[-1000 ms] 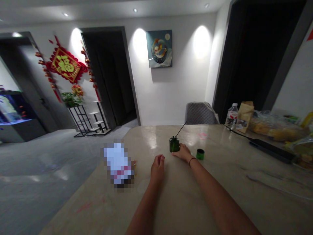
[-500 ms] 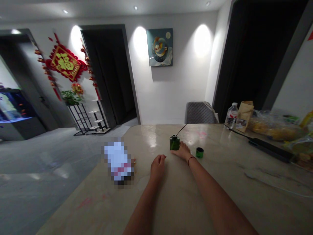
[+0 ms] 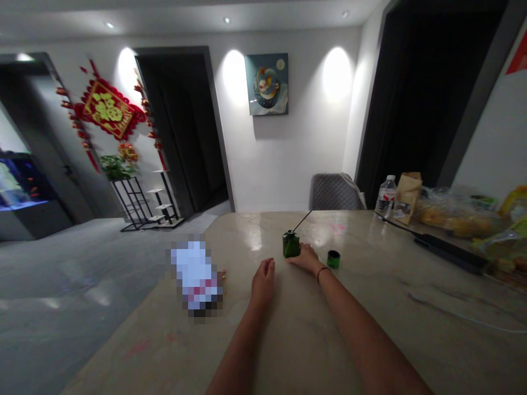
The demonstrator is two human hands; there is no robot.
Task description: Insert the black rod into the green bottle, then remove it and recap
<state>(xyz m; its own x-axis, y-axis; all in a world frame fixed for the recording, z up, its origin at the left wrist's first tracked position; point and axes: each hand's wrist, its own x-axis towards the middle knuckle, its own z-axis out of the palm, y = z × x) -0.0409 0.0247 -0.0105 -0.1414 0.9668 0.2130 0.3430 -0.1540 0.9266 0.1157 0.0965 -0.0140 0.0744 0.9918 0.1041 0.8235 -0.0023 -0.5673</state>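
A small dark green bottle (image 3: 291, 244) with a thin black stick slanting out of its neck stands on the beige table (image 3: 313, 340). My right hand (image 3: 305, 258) lies beside the bottle on its right, fingers against its base; whether they grip it is unclear. A green cap (image 3: 333, 259) sits just right of my wrist. My left hand (image 3: 264, 281) rests on the table nearer to me, fingers loosely curled, holding nothing visible.
A pixelated white object (image 3: 195, 277) lies on the table's left edge. Along the right side are a water bottle (image 3: 386, 197), a paper bag (image 3: 405, 197), plastic bags of food (image 3: 457, 216) and a dark bar (image 3: 447, 253). A grey chair (image 3: 334, 192) stands beyond the far end.
Both hands and the bottle keep their places. Only the camera view has shifted slightly.
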